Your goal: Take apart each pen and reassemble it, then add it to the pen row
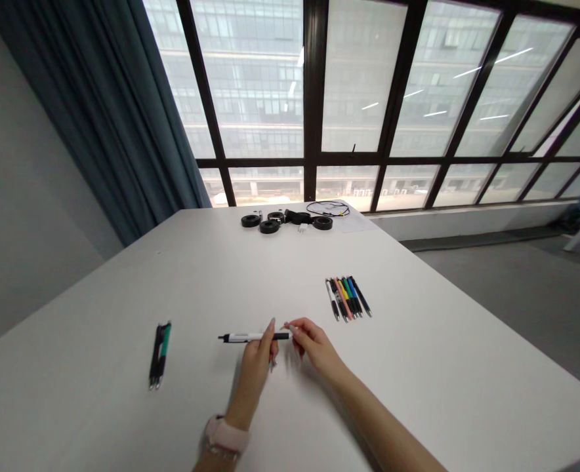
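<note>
A white ballpoint pen (243, 337) with a black grip is held level above the white table, its black push button pointing left. My left hand (258, 357) is closed round the pen near its grip, thumb on top. My right hand (314, 342) pinches the pen's tip end, and its fingers partly hide the tip. To the left lie two pens side by side, a black pen (155, 357) and a green pen (165, 351). Right of my hands is a row of several pens (348, 299) in white, pink, yellow, green, blue and black.
At the far end of the white table (211, 262) lie several black rolls (269, 227), a small white plug (302, 228) and a coiled black cable (328, 208). Behind stand a dark-framed window (314, 98) and a blue curtain (107, 111). The table's right edge drops to a grey floor.
</note>
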Available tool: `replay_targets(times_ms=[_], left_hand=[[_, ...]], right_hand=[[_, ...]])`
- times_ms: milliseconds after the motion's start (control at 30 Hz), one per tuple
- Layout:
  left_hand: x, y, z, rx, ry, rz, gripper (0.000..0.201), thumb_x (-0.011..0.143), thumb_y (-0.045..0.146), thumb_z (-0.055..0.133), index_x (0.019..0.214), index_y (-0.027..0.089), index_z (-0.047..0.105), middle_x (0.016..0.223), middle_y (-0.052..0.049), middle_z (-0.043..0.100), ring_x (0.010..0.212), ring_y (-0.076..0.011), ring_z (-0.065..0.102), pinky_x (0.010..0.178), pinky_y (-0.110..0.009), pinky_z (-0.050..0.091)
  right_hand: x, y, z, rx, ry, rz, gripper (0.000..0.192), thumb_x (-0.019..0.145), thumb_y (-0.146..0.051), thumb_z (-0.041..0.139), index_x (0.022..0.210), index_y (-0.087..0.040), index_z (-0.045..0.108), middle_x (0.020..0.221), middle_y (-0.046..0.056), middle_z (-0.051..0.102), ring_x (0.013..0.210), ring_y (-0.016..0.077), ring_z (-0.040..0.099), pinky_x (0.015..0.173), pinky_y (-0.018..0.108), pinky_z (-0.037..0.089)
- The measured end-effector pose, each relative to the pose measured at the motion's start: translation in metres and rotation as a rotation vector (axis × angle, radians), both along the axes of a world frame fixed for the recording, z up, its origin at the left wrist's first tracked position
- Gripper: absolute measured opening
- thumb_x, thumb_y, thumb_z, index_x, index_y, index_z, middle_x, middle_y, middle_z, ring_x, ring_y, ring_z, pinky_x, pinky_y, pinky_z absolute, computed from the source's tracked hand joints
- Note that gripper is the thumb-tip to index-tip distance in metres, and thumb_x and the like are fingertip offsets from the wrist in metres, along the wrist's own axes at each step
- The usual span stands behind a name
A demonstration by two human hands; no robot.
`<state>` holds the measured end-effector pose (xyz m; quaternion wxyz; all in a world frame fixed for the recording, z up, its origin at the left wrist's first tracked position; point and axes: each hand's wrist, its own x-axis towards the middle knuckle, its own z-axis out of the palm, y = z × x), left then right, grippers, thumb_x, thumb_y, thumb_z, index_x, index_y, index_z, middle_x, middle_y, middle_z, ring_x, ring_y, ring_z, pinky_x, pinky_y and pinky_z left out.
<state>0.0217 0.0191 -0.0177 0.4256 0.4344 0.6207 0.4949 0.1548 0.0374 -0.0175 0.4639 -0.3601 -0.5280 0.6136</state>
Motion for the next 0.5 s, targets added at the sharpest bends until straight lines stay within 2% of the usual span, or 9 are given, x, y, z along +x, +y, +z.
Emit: replay_targets(times_ms=[300, 500], left_hand=[[-0.0001, -0.0011, 0.0067, 0.03, -0.01, 0.035, 0.059, 0.071, 0.071, 0.043, 0.037, 0.023, 0.036, 0.035, 0.005, 0.032, 0.036, -0.0094, 0.034, 0.042, -0.023, 0.03], [-0.0005, -0.0005, 0.0041, 0.02, -0.035, 0.039, 0.059, 0.071, 0.071, 0.045, 0.038, 0.023, 0.037, 0.036, 0.005, 0.032, 0.037, -0.0094, 0.034, 0.042, -0.024, 0.029]], right_hand=[[0.0035, 0.0022, 0.0007, 0.005, -0.092, 0.005, 0.055, 0.071, -0.068, 0.058, 0.075, -0.014, 0.065, 0.053, -0.004, 0.046, 0.05, 0.009, 0.041, 0.05, 0.023, 0.032], [0.0055, 0.0025, -0.0013, 0.029, -0.143, -0.007, 0.056, 0.073, -0.068, 0.055, 0.074, -0.013, 0.068, 0.054, -0.003, 0.046, 0.05, 0.009, 0.042, 0.05, 0.023, 0.032]])
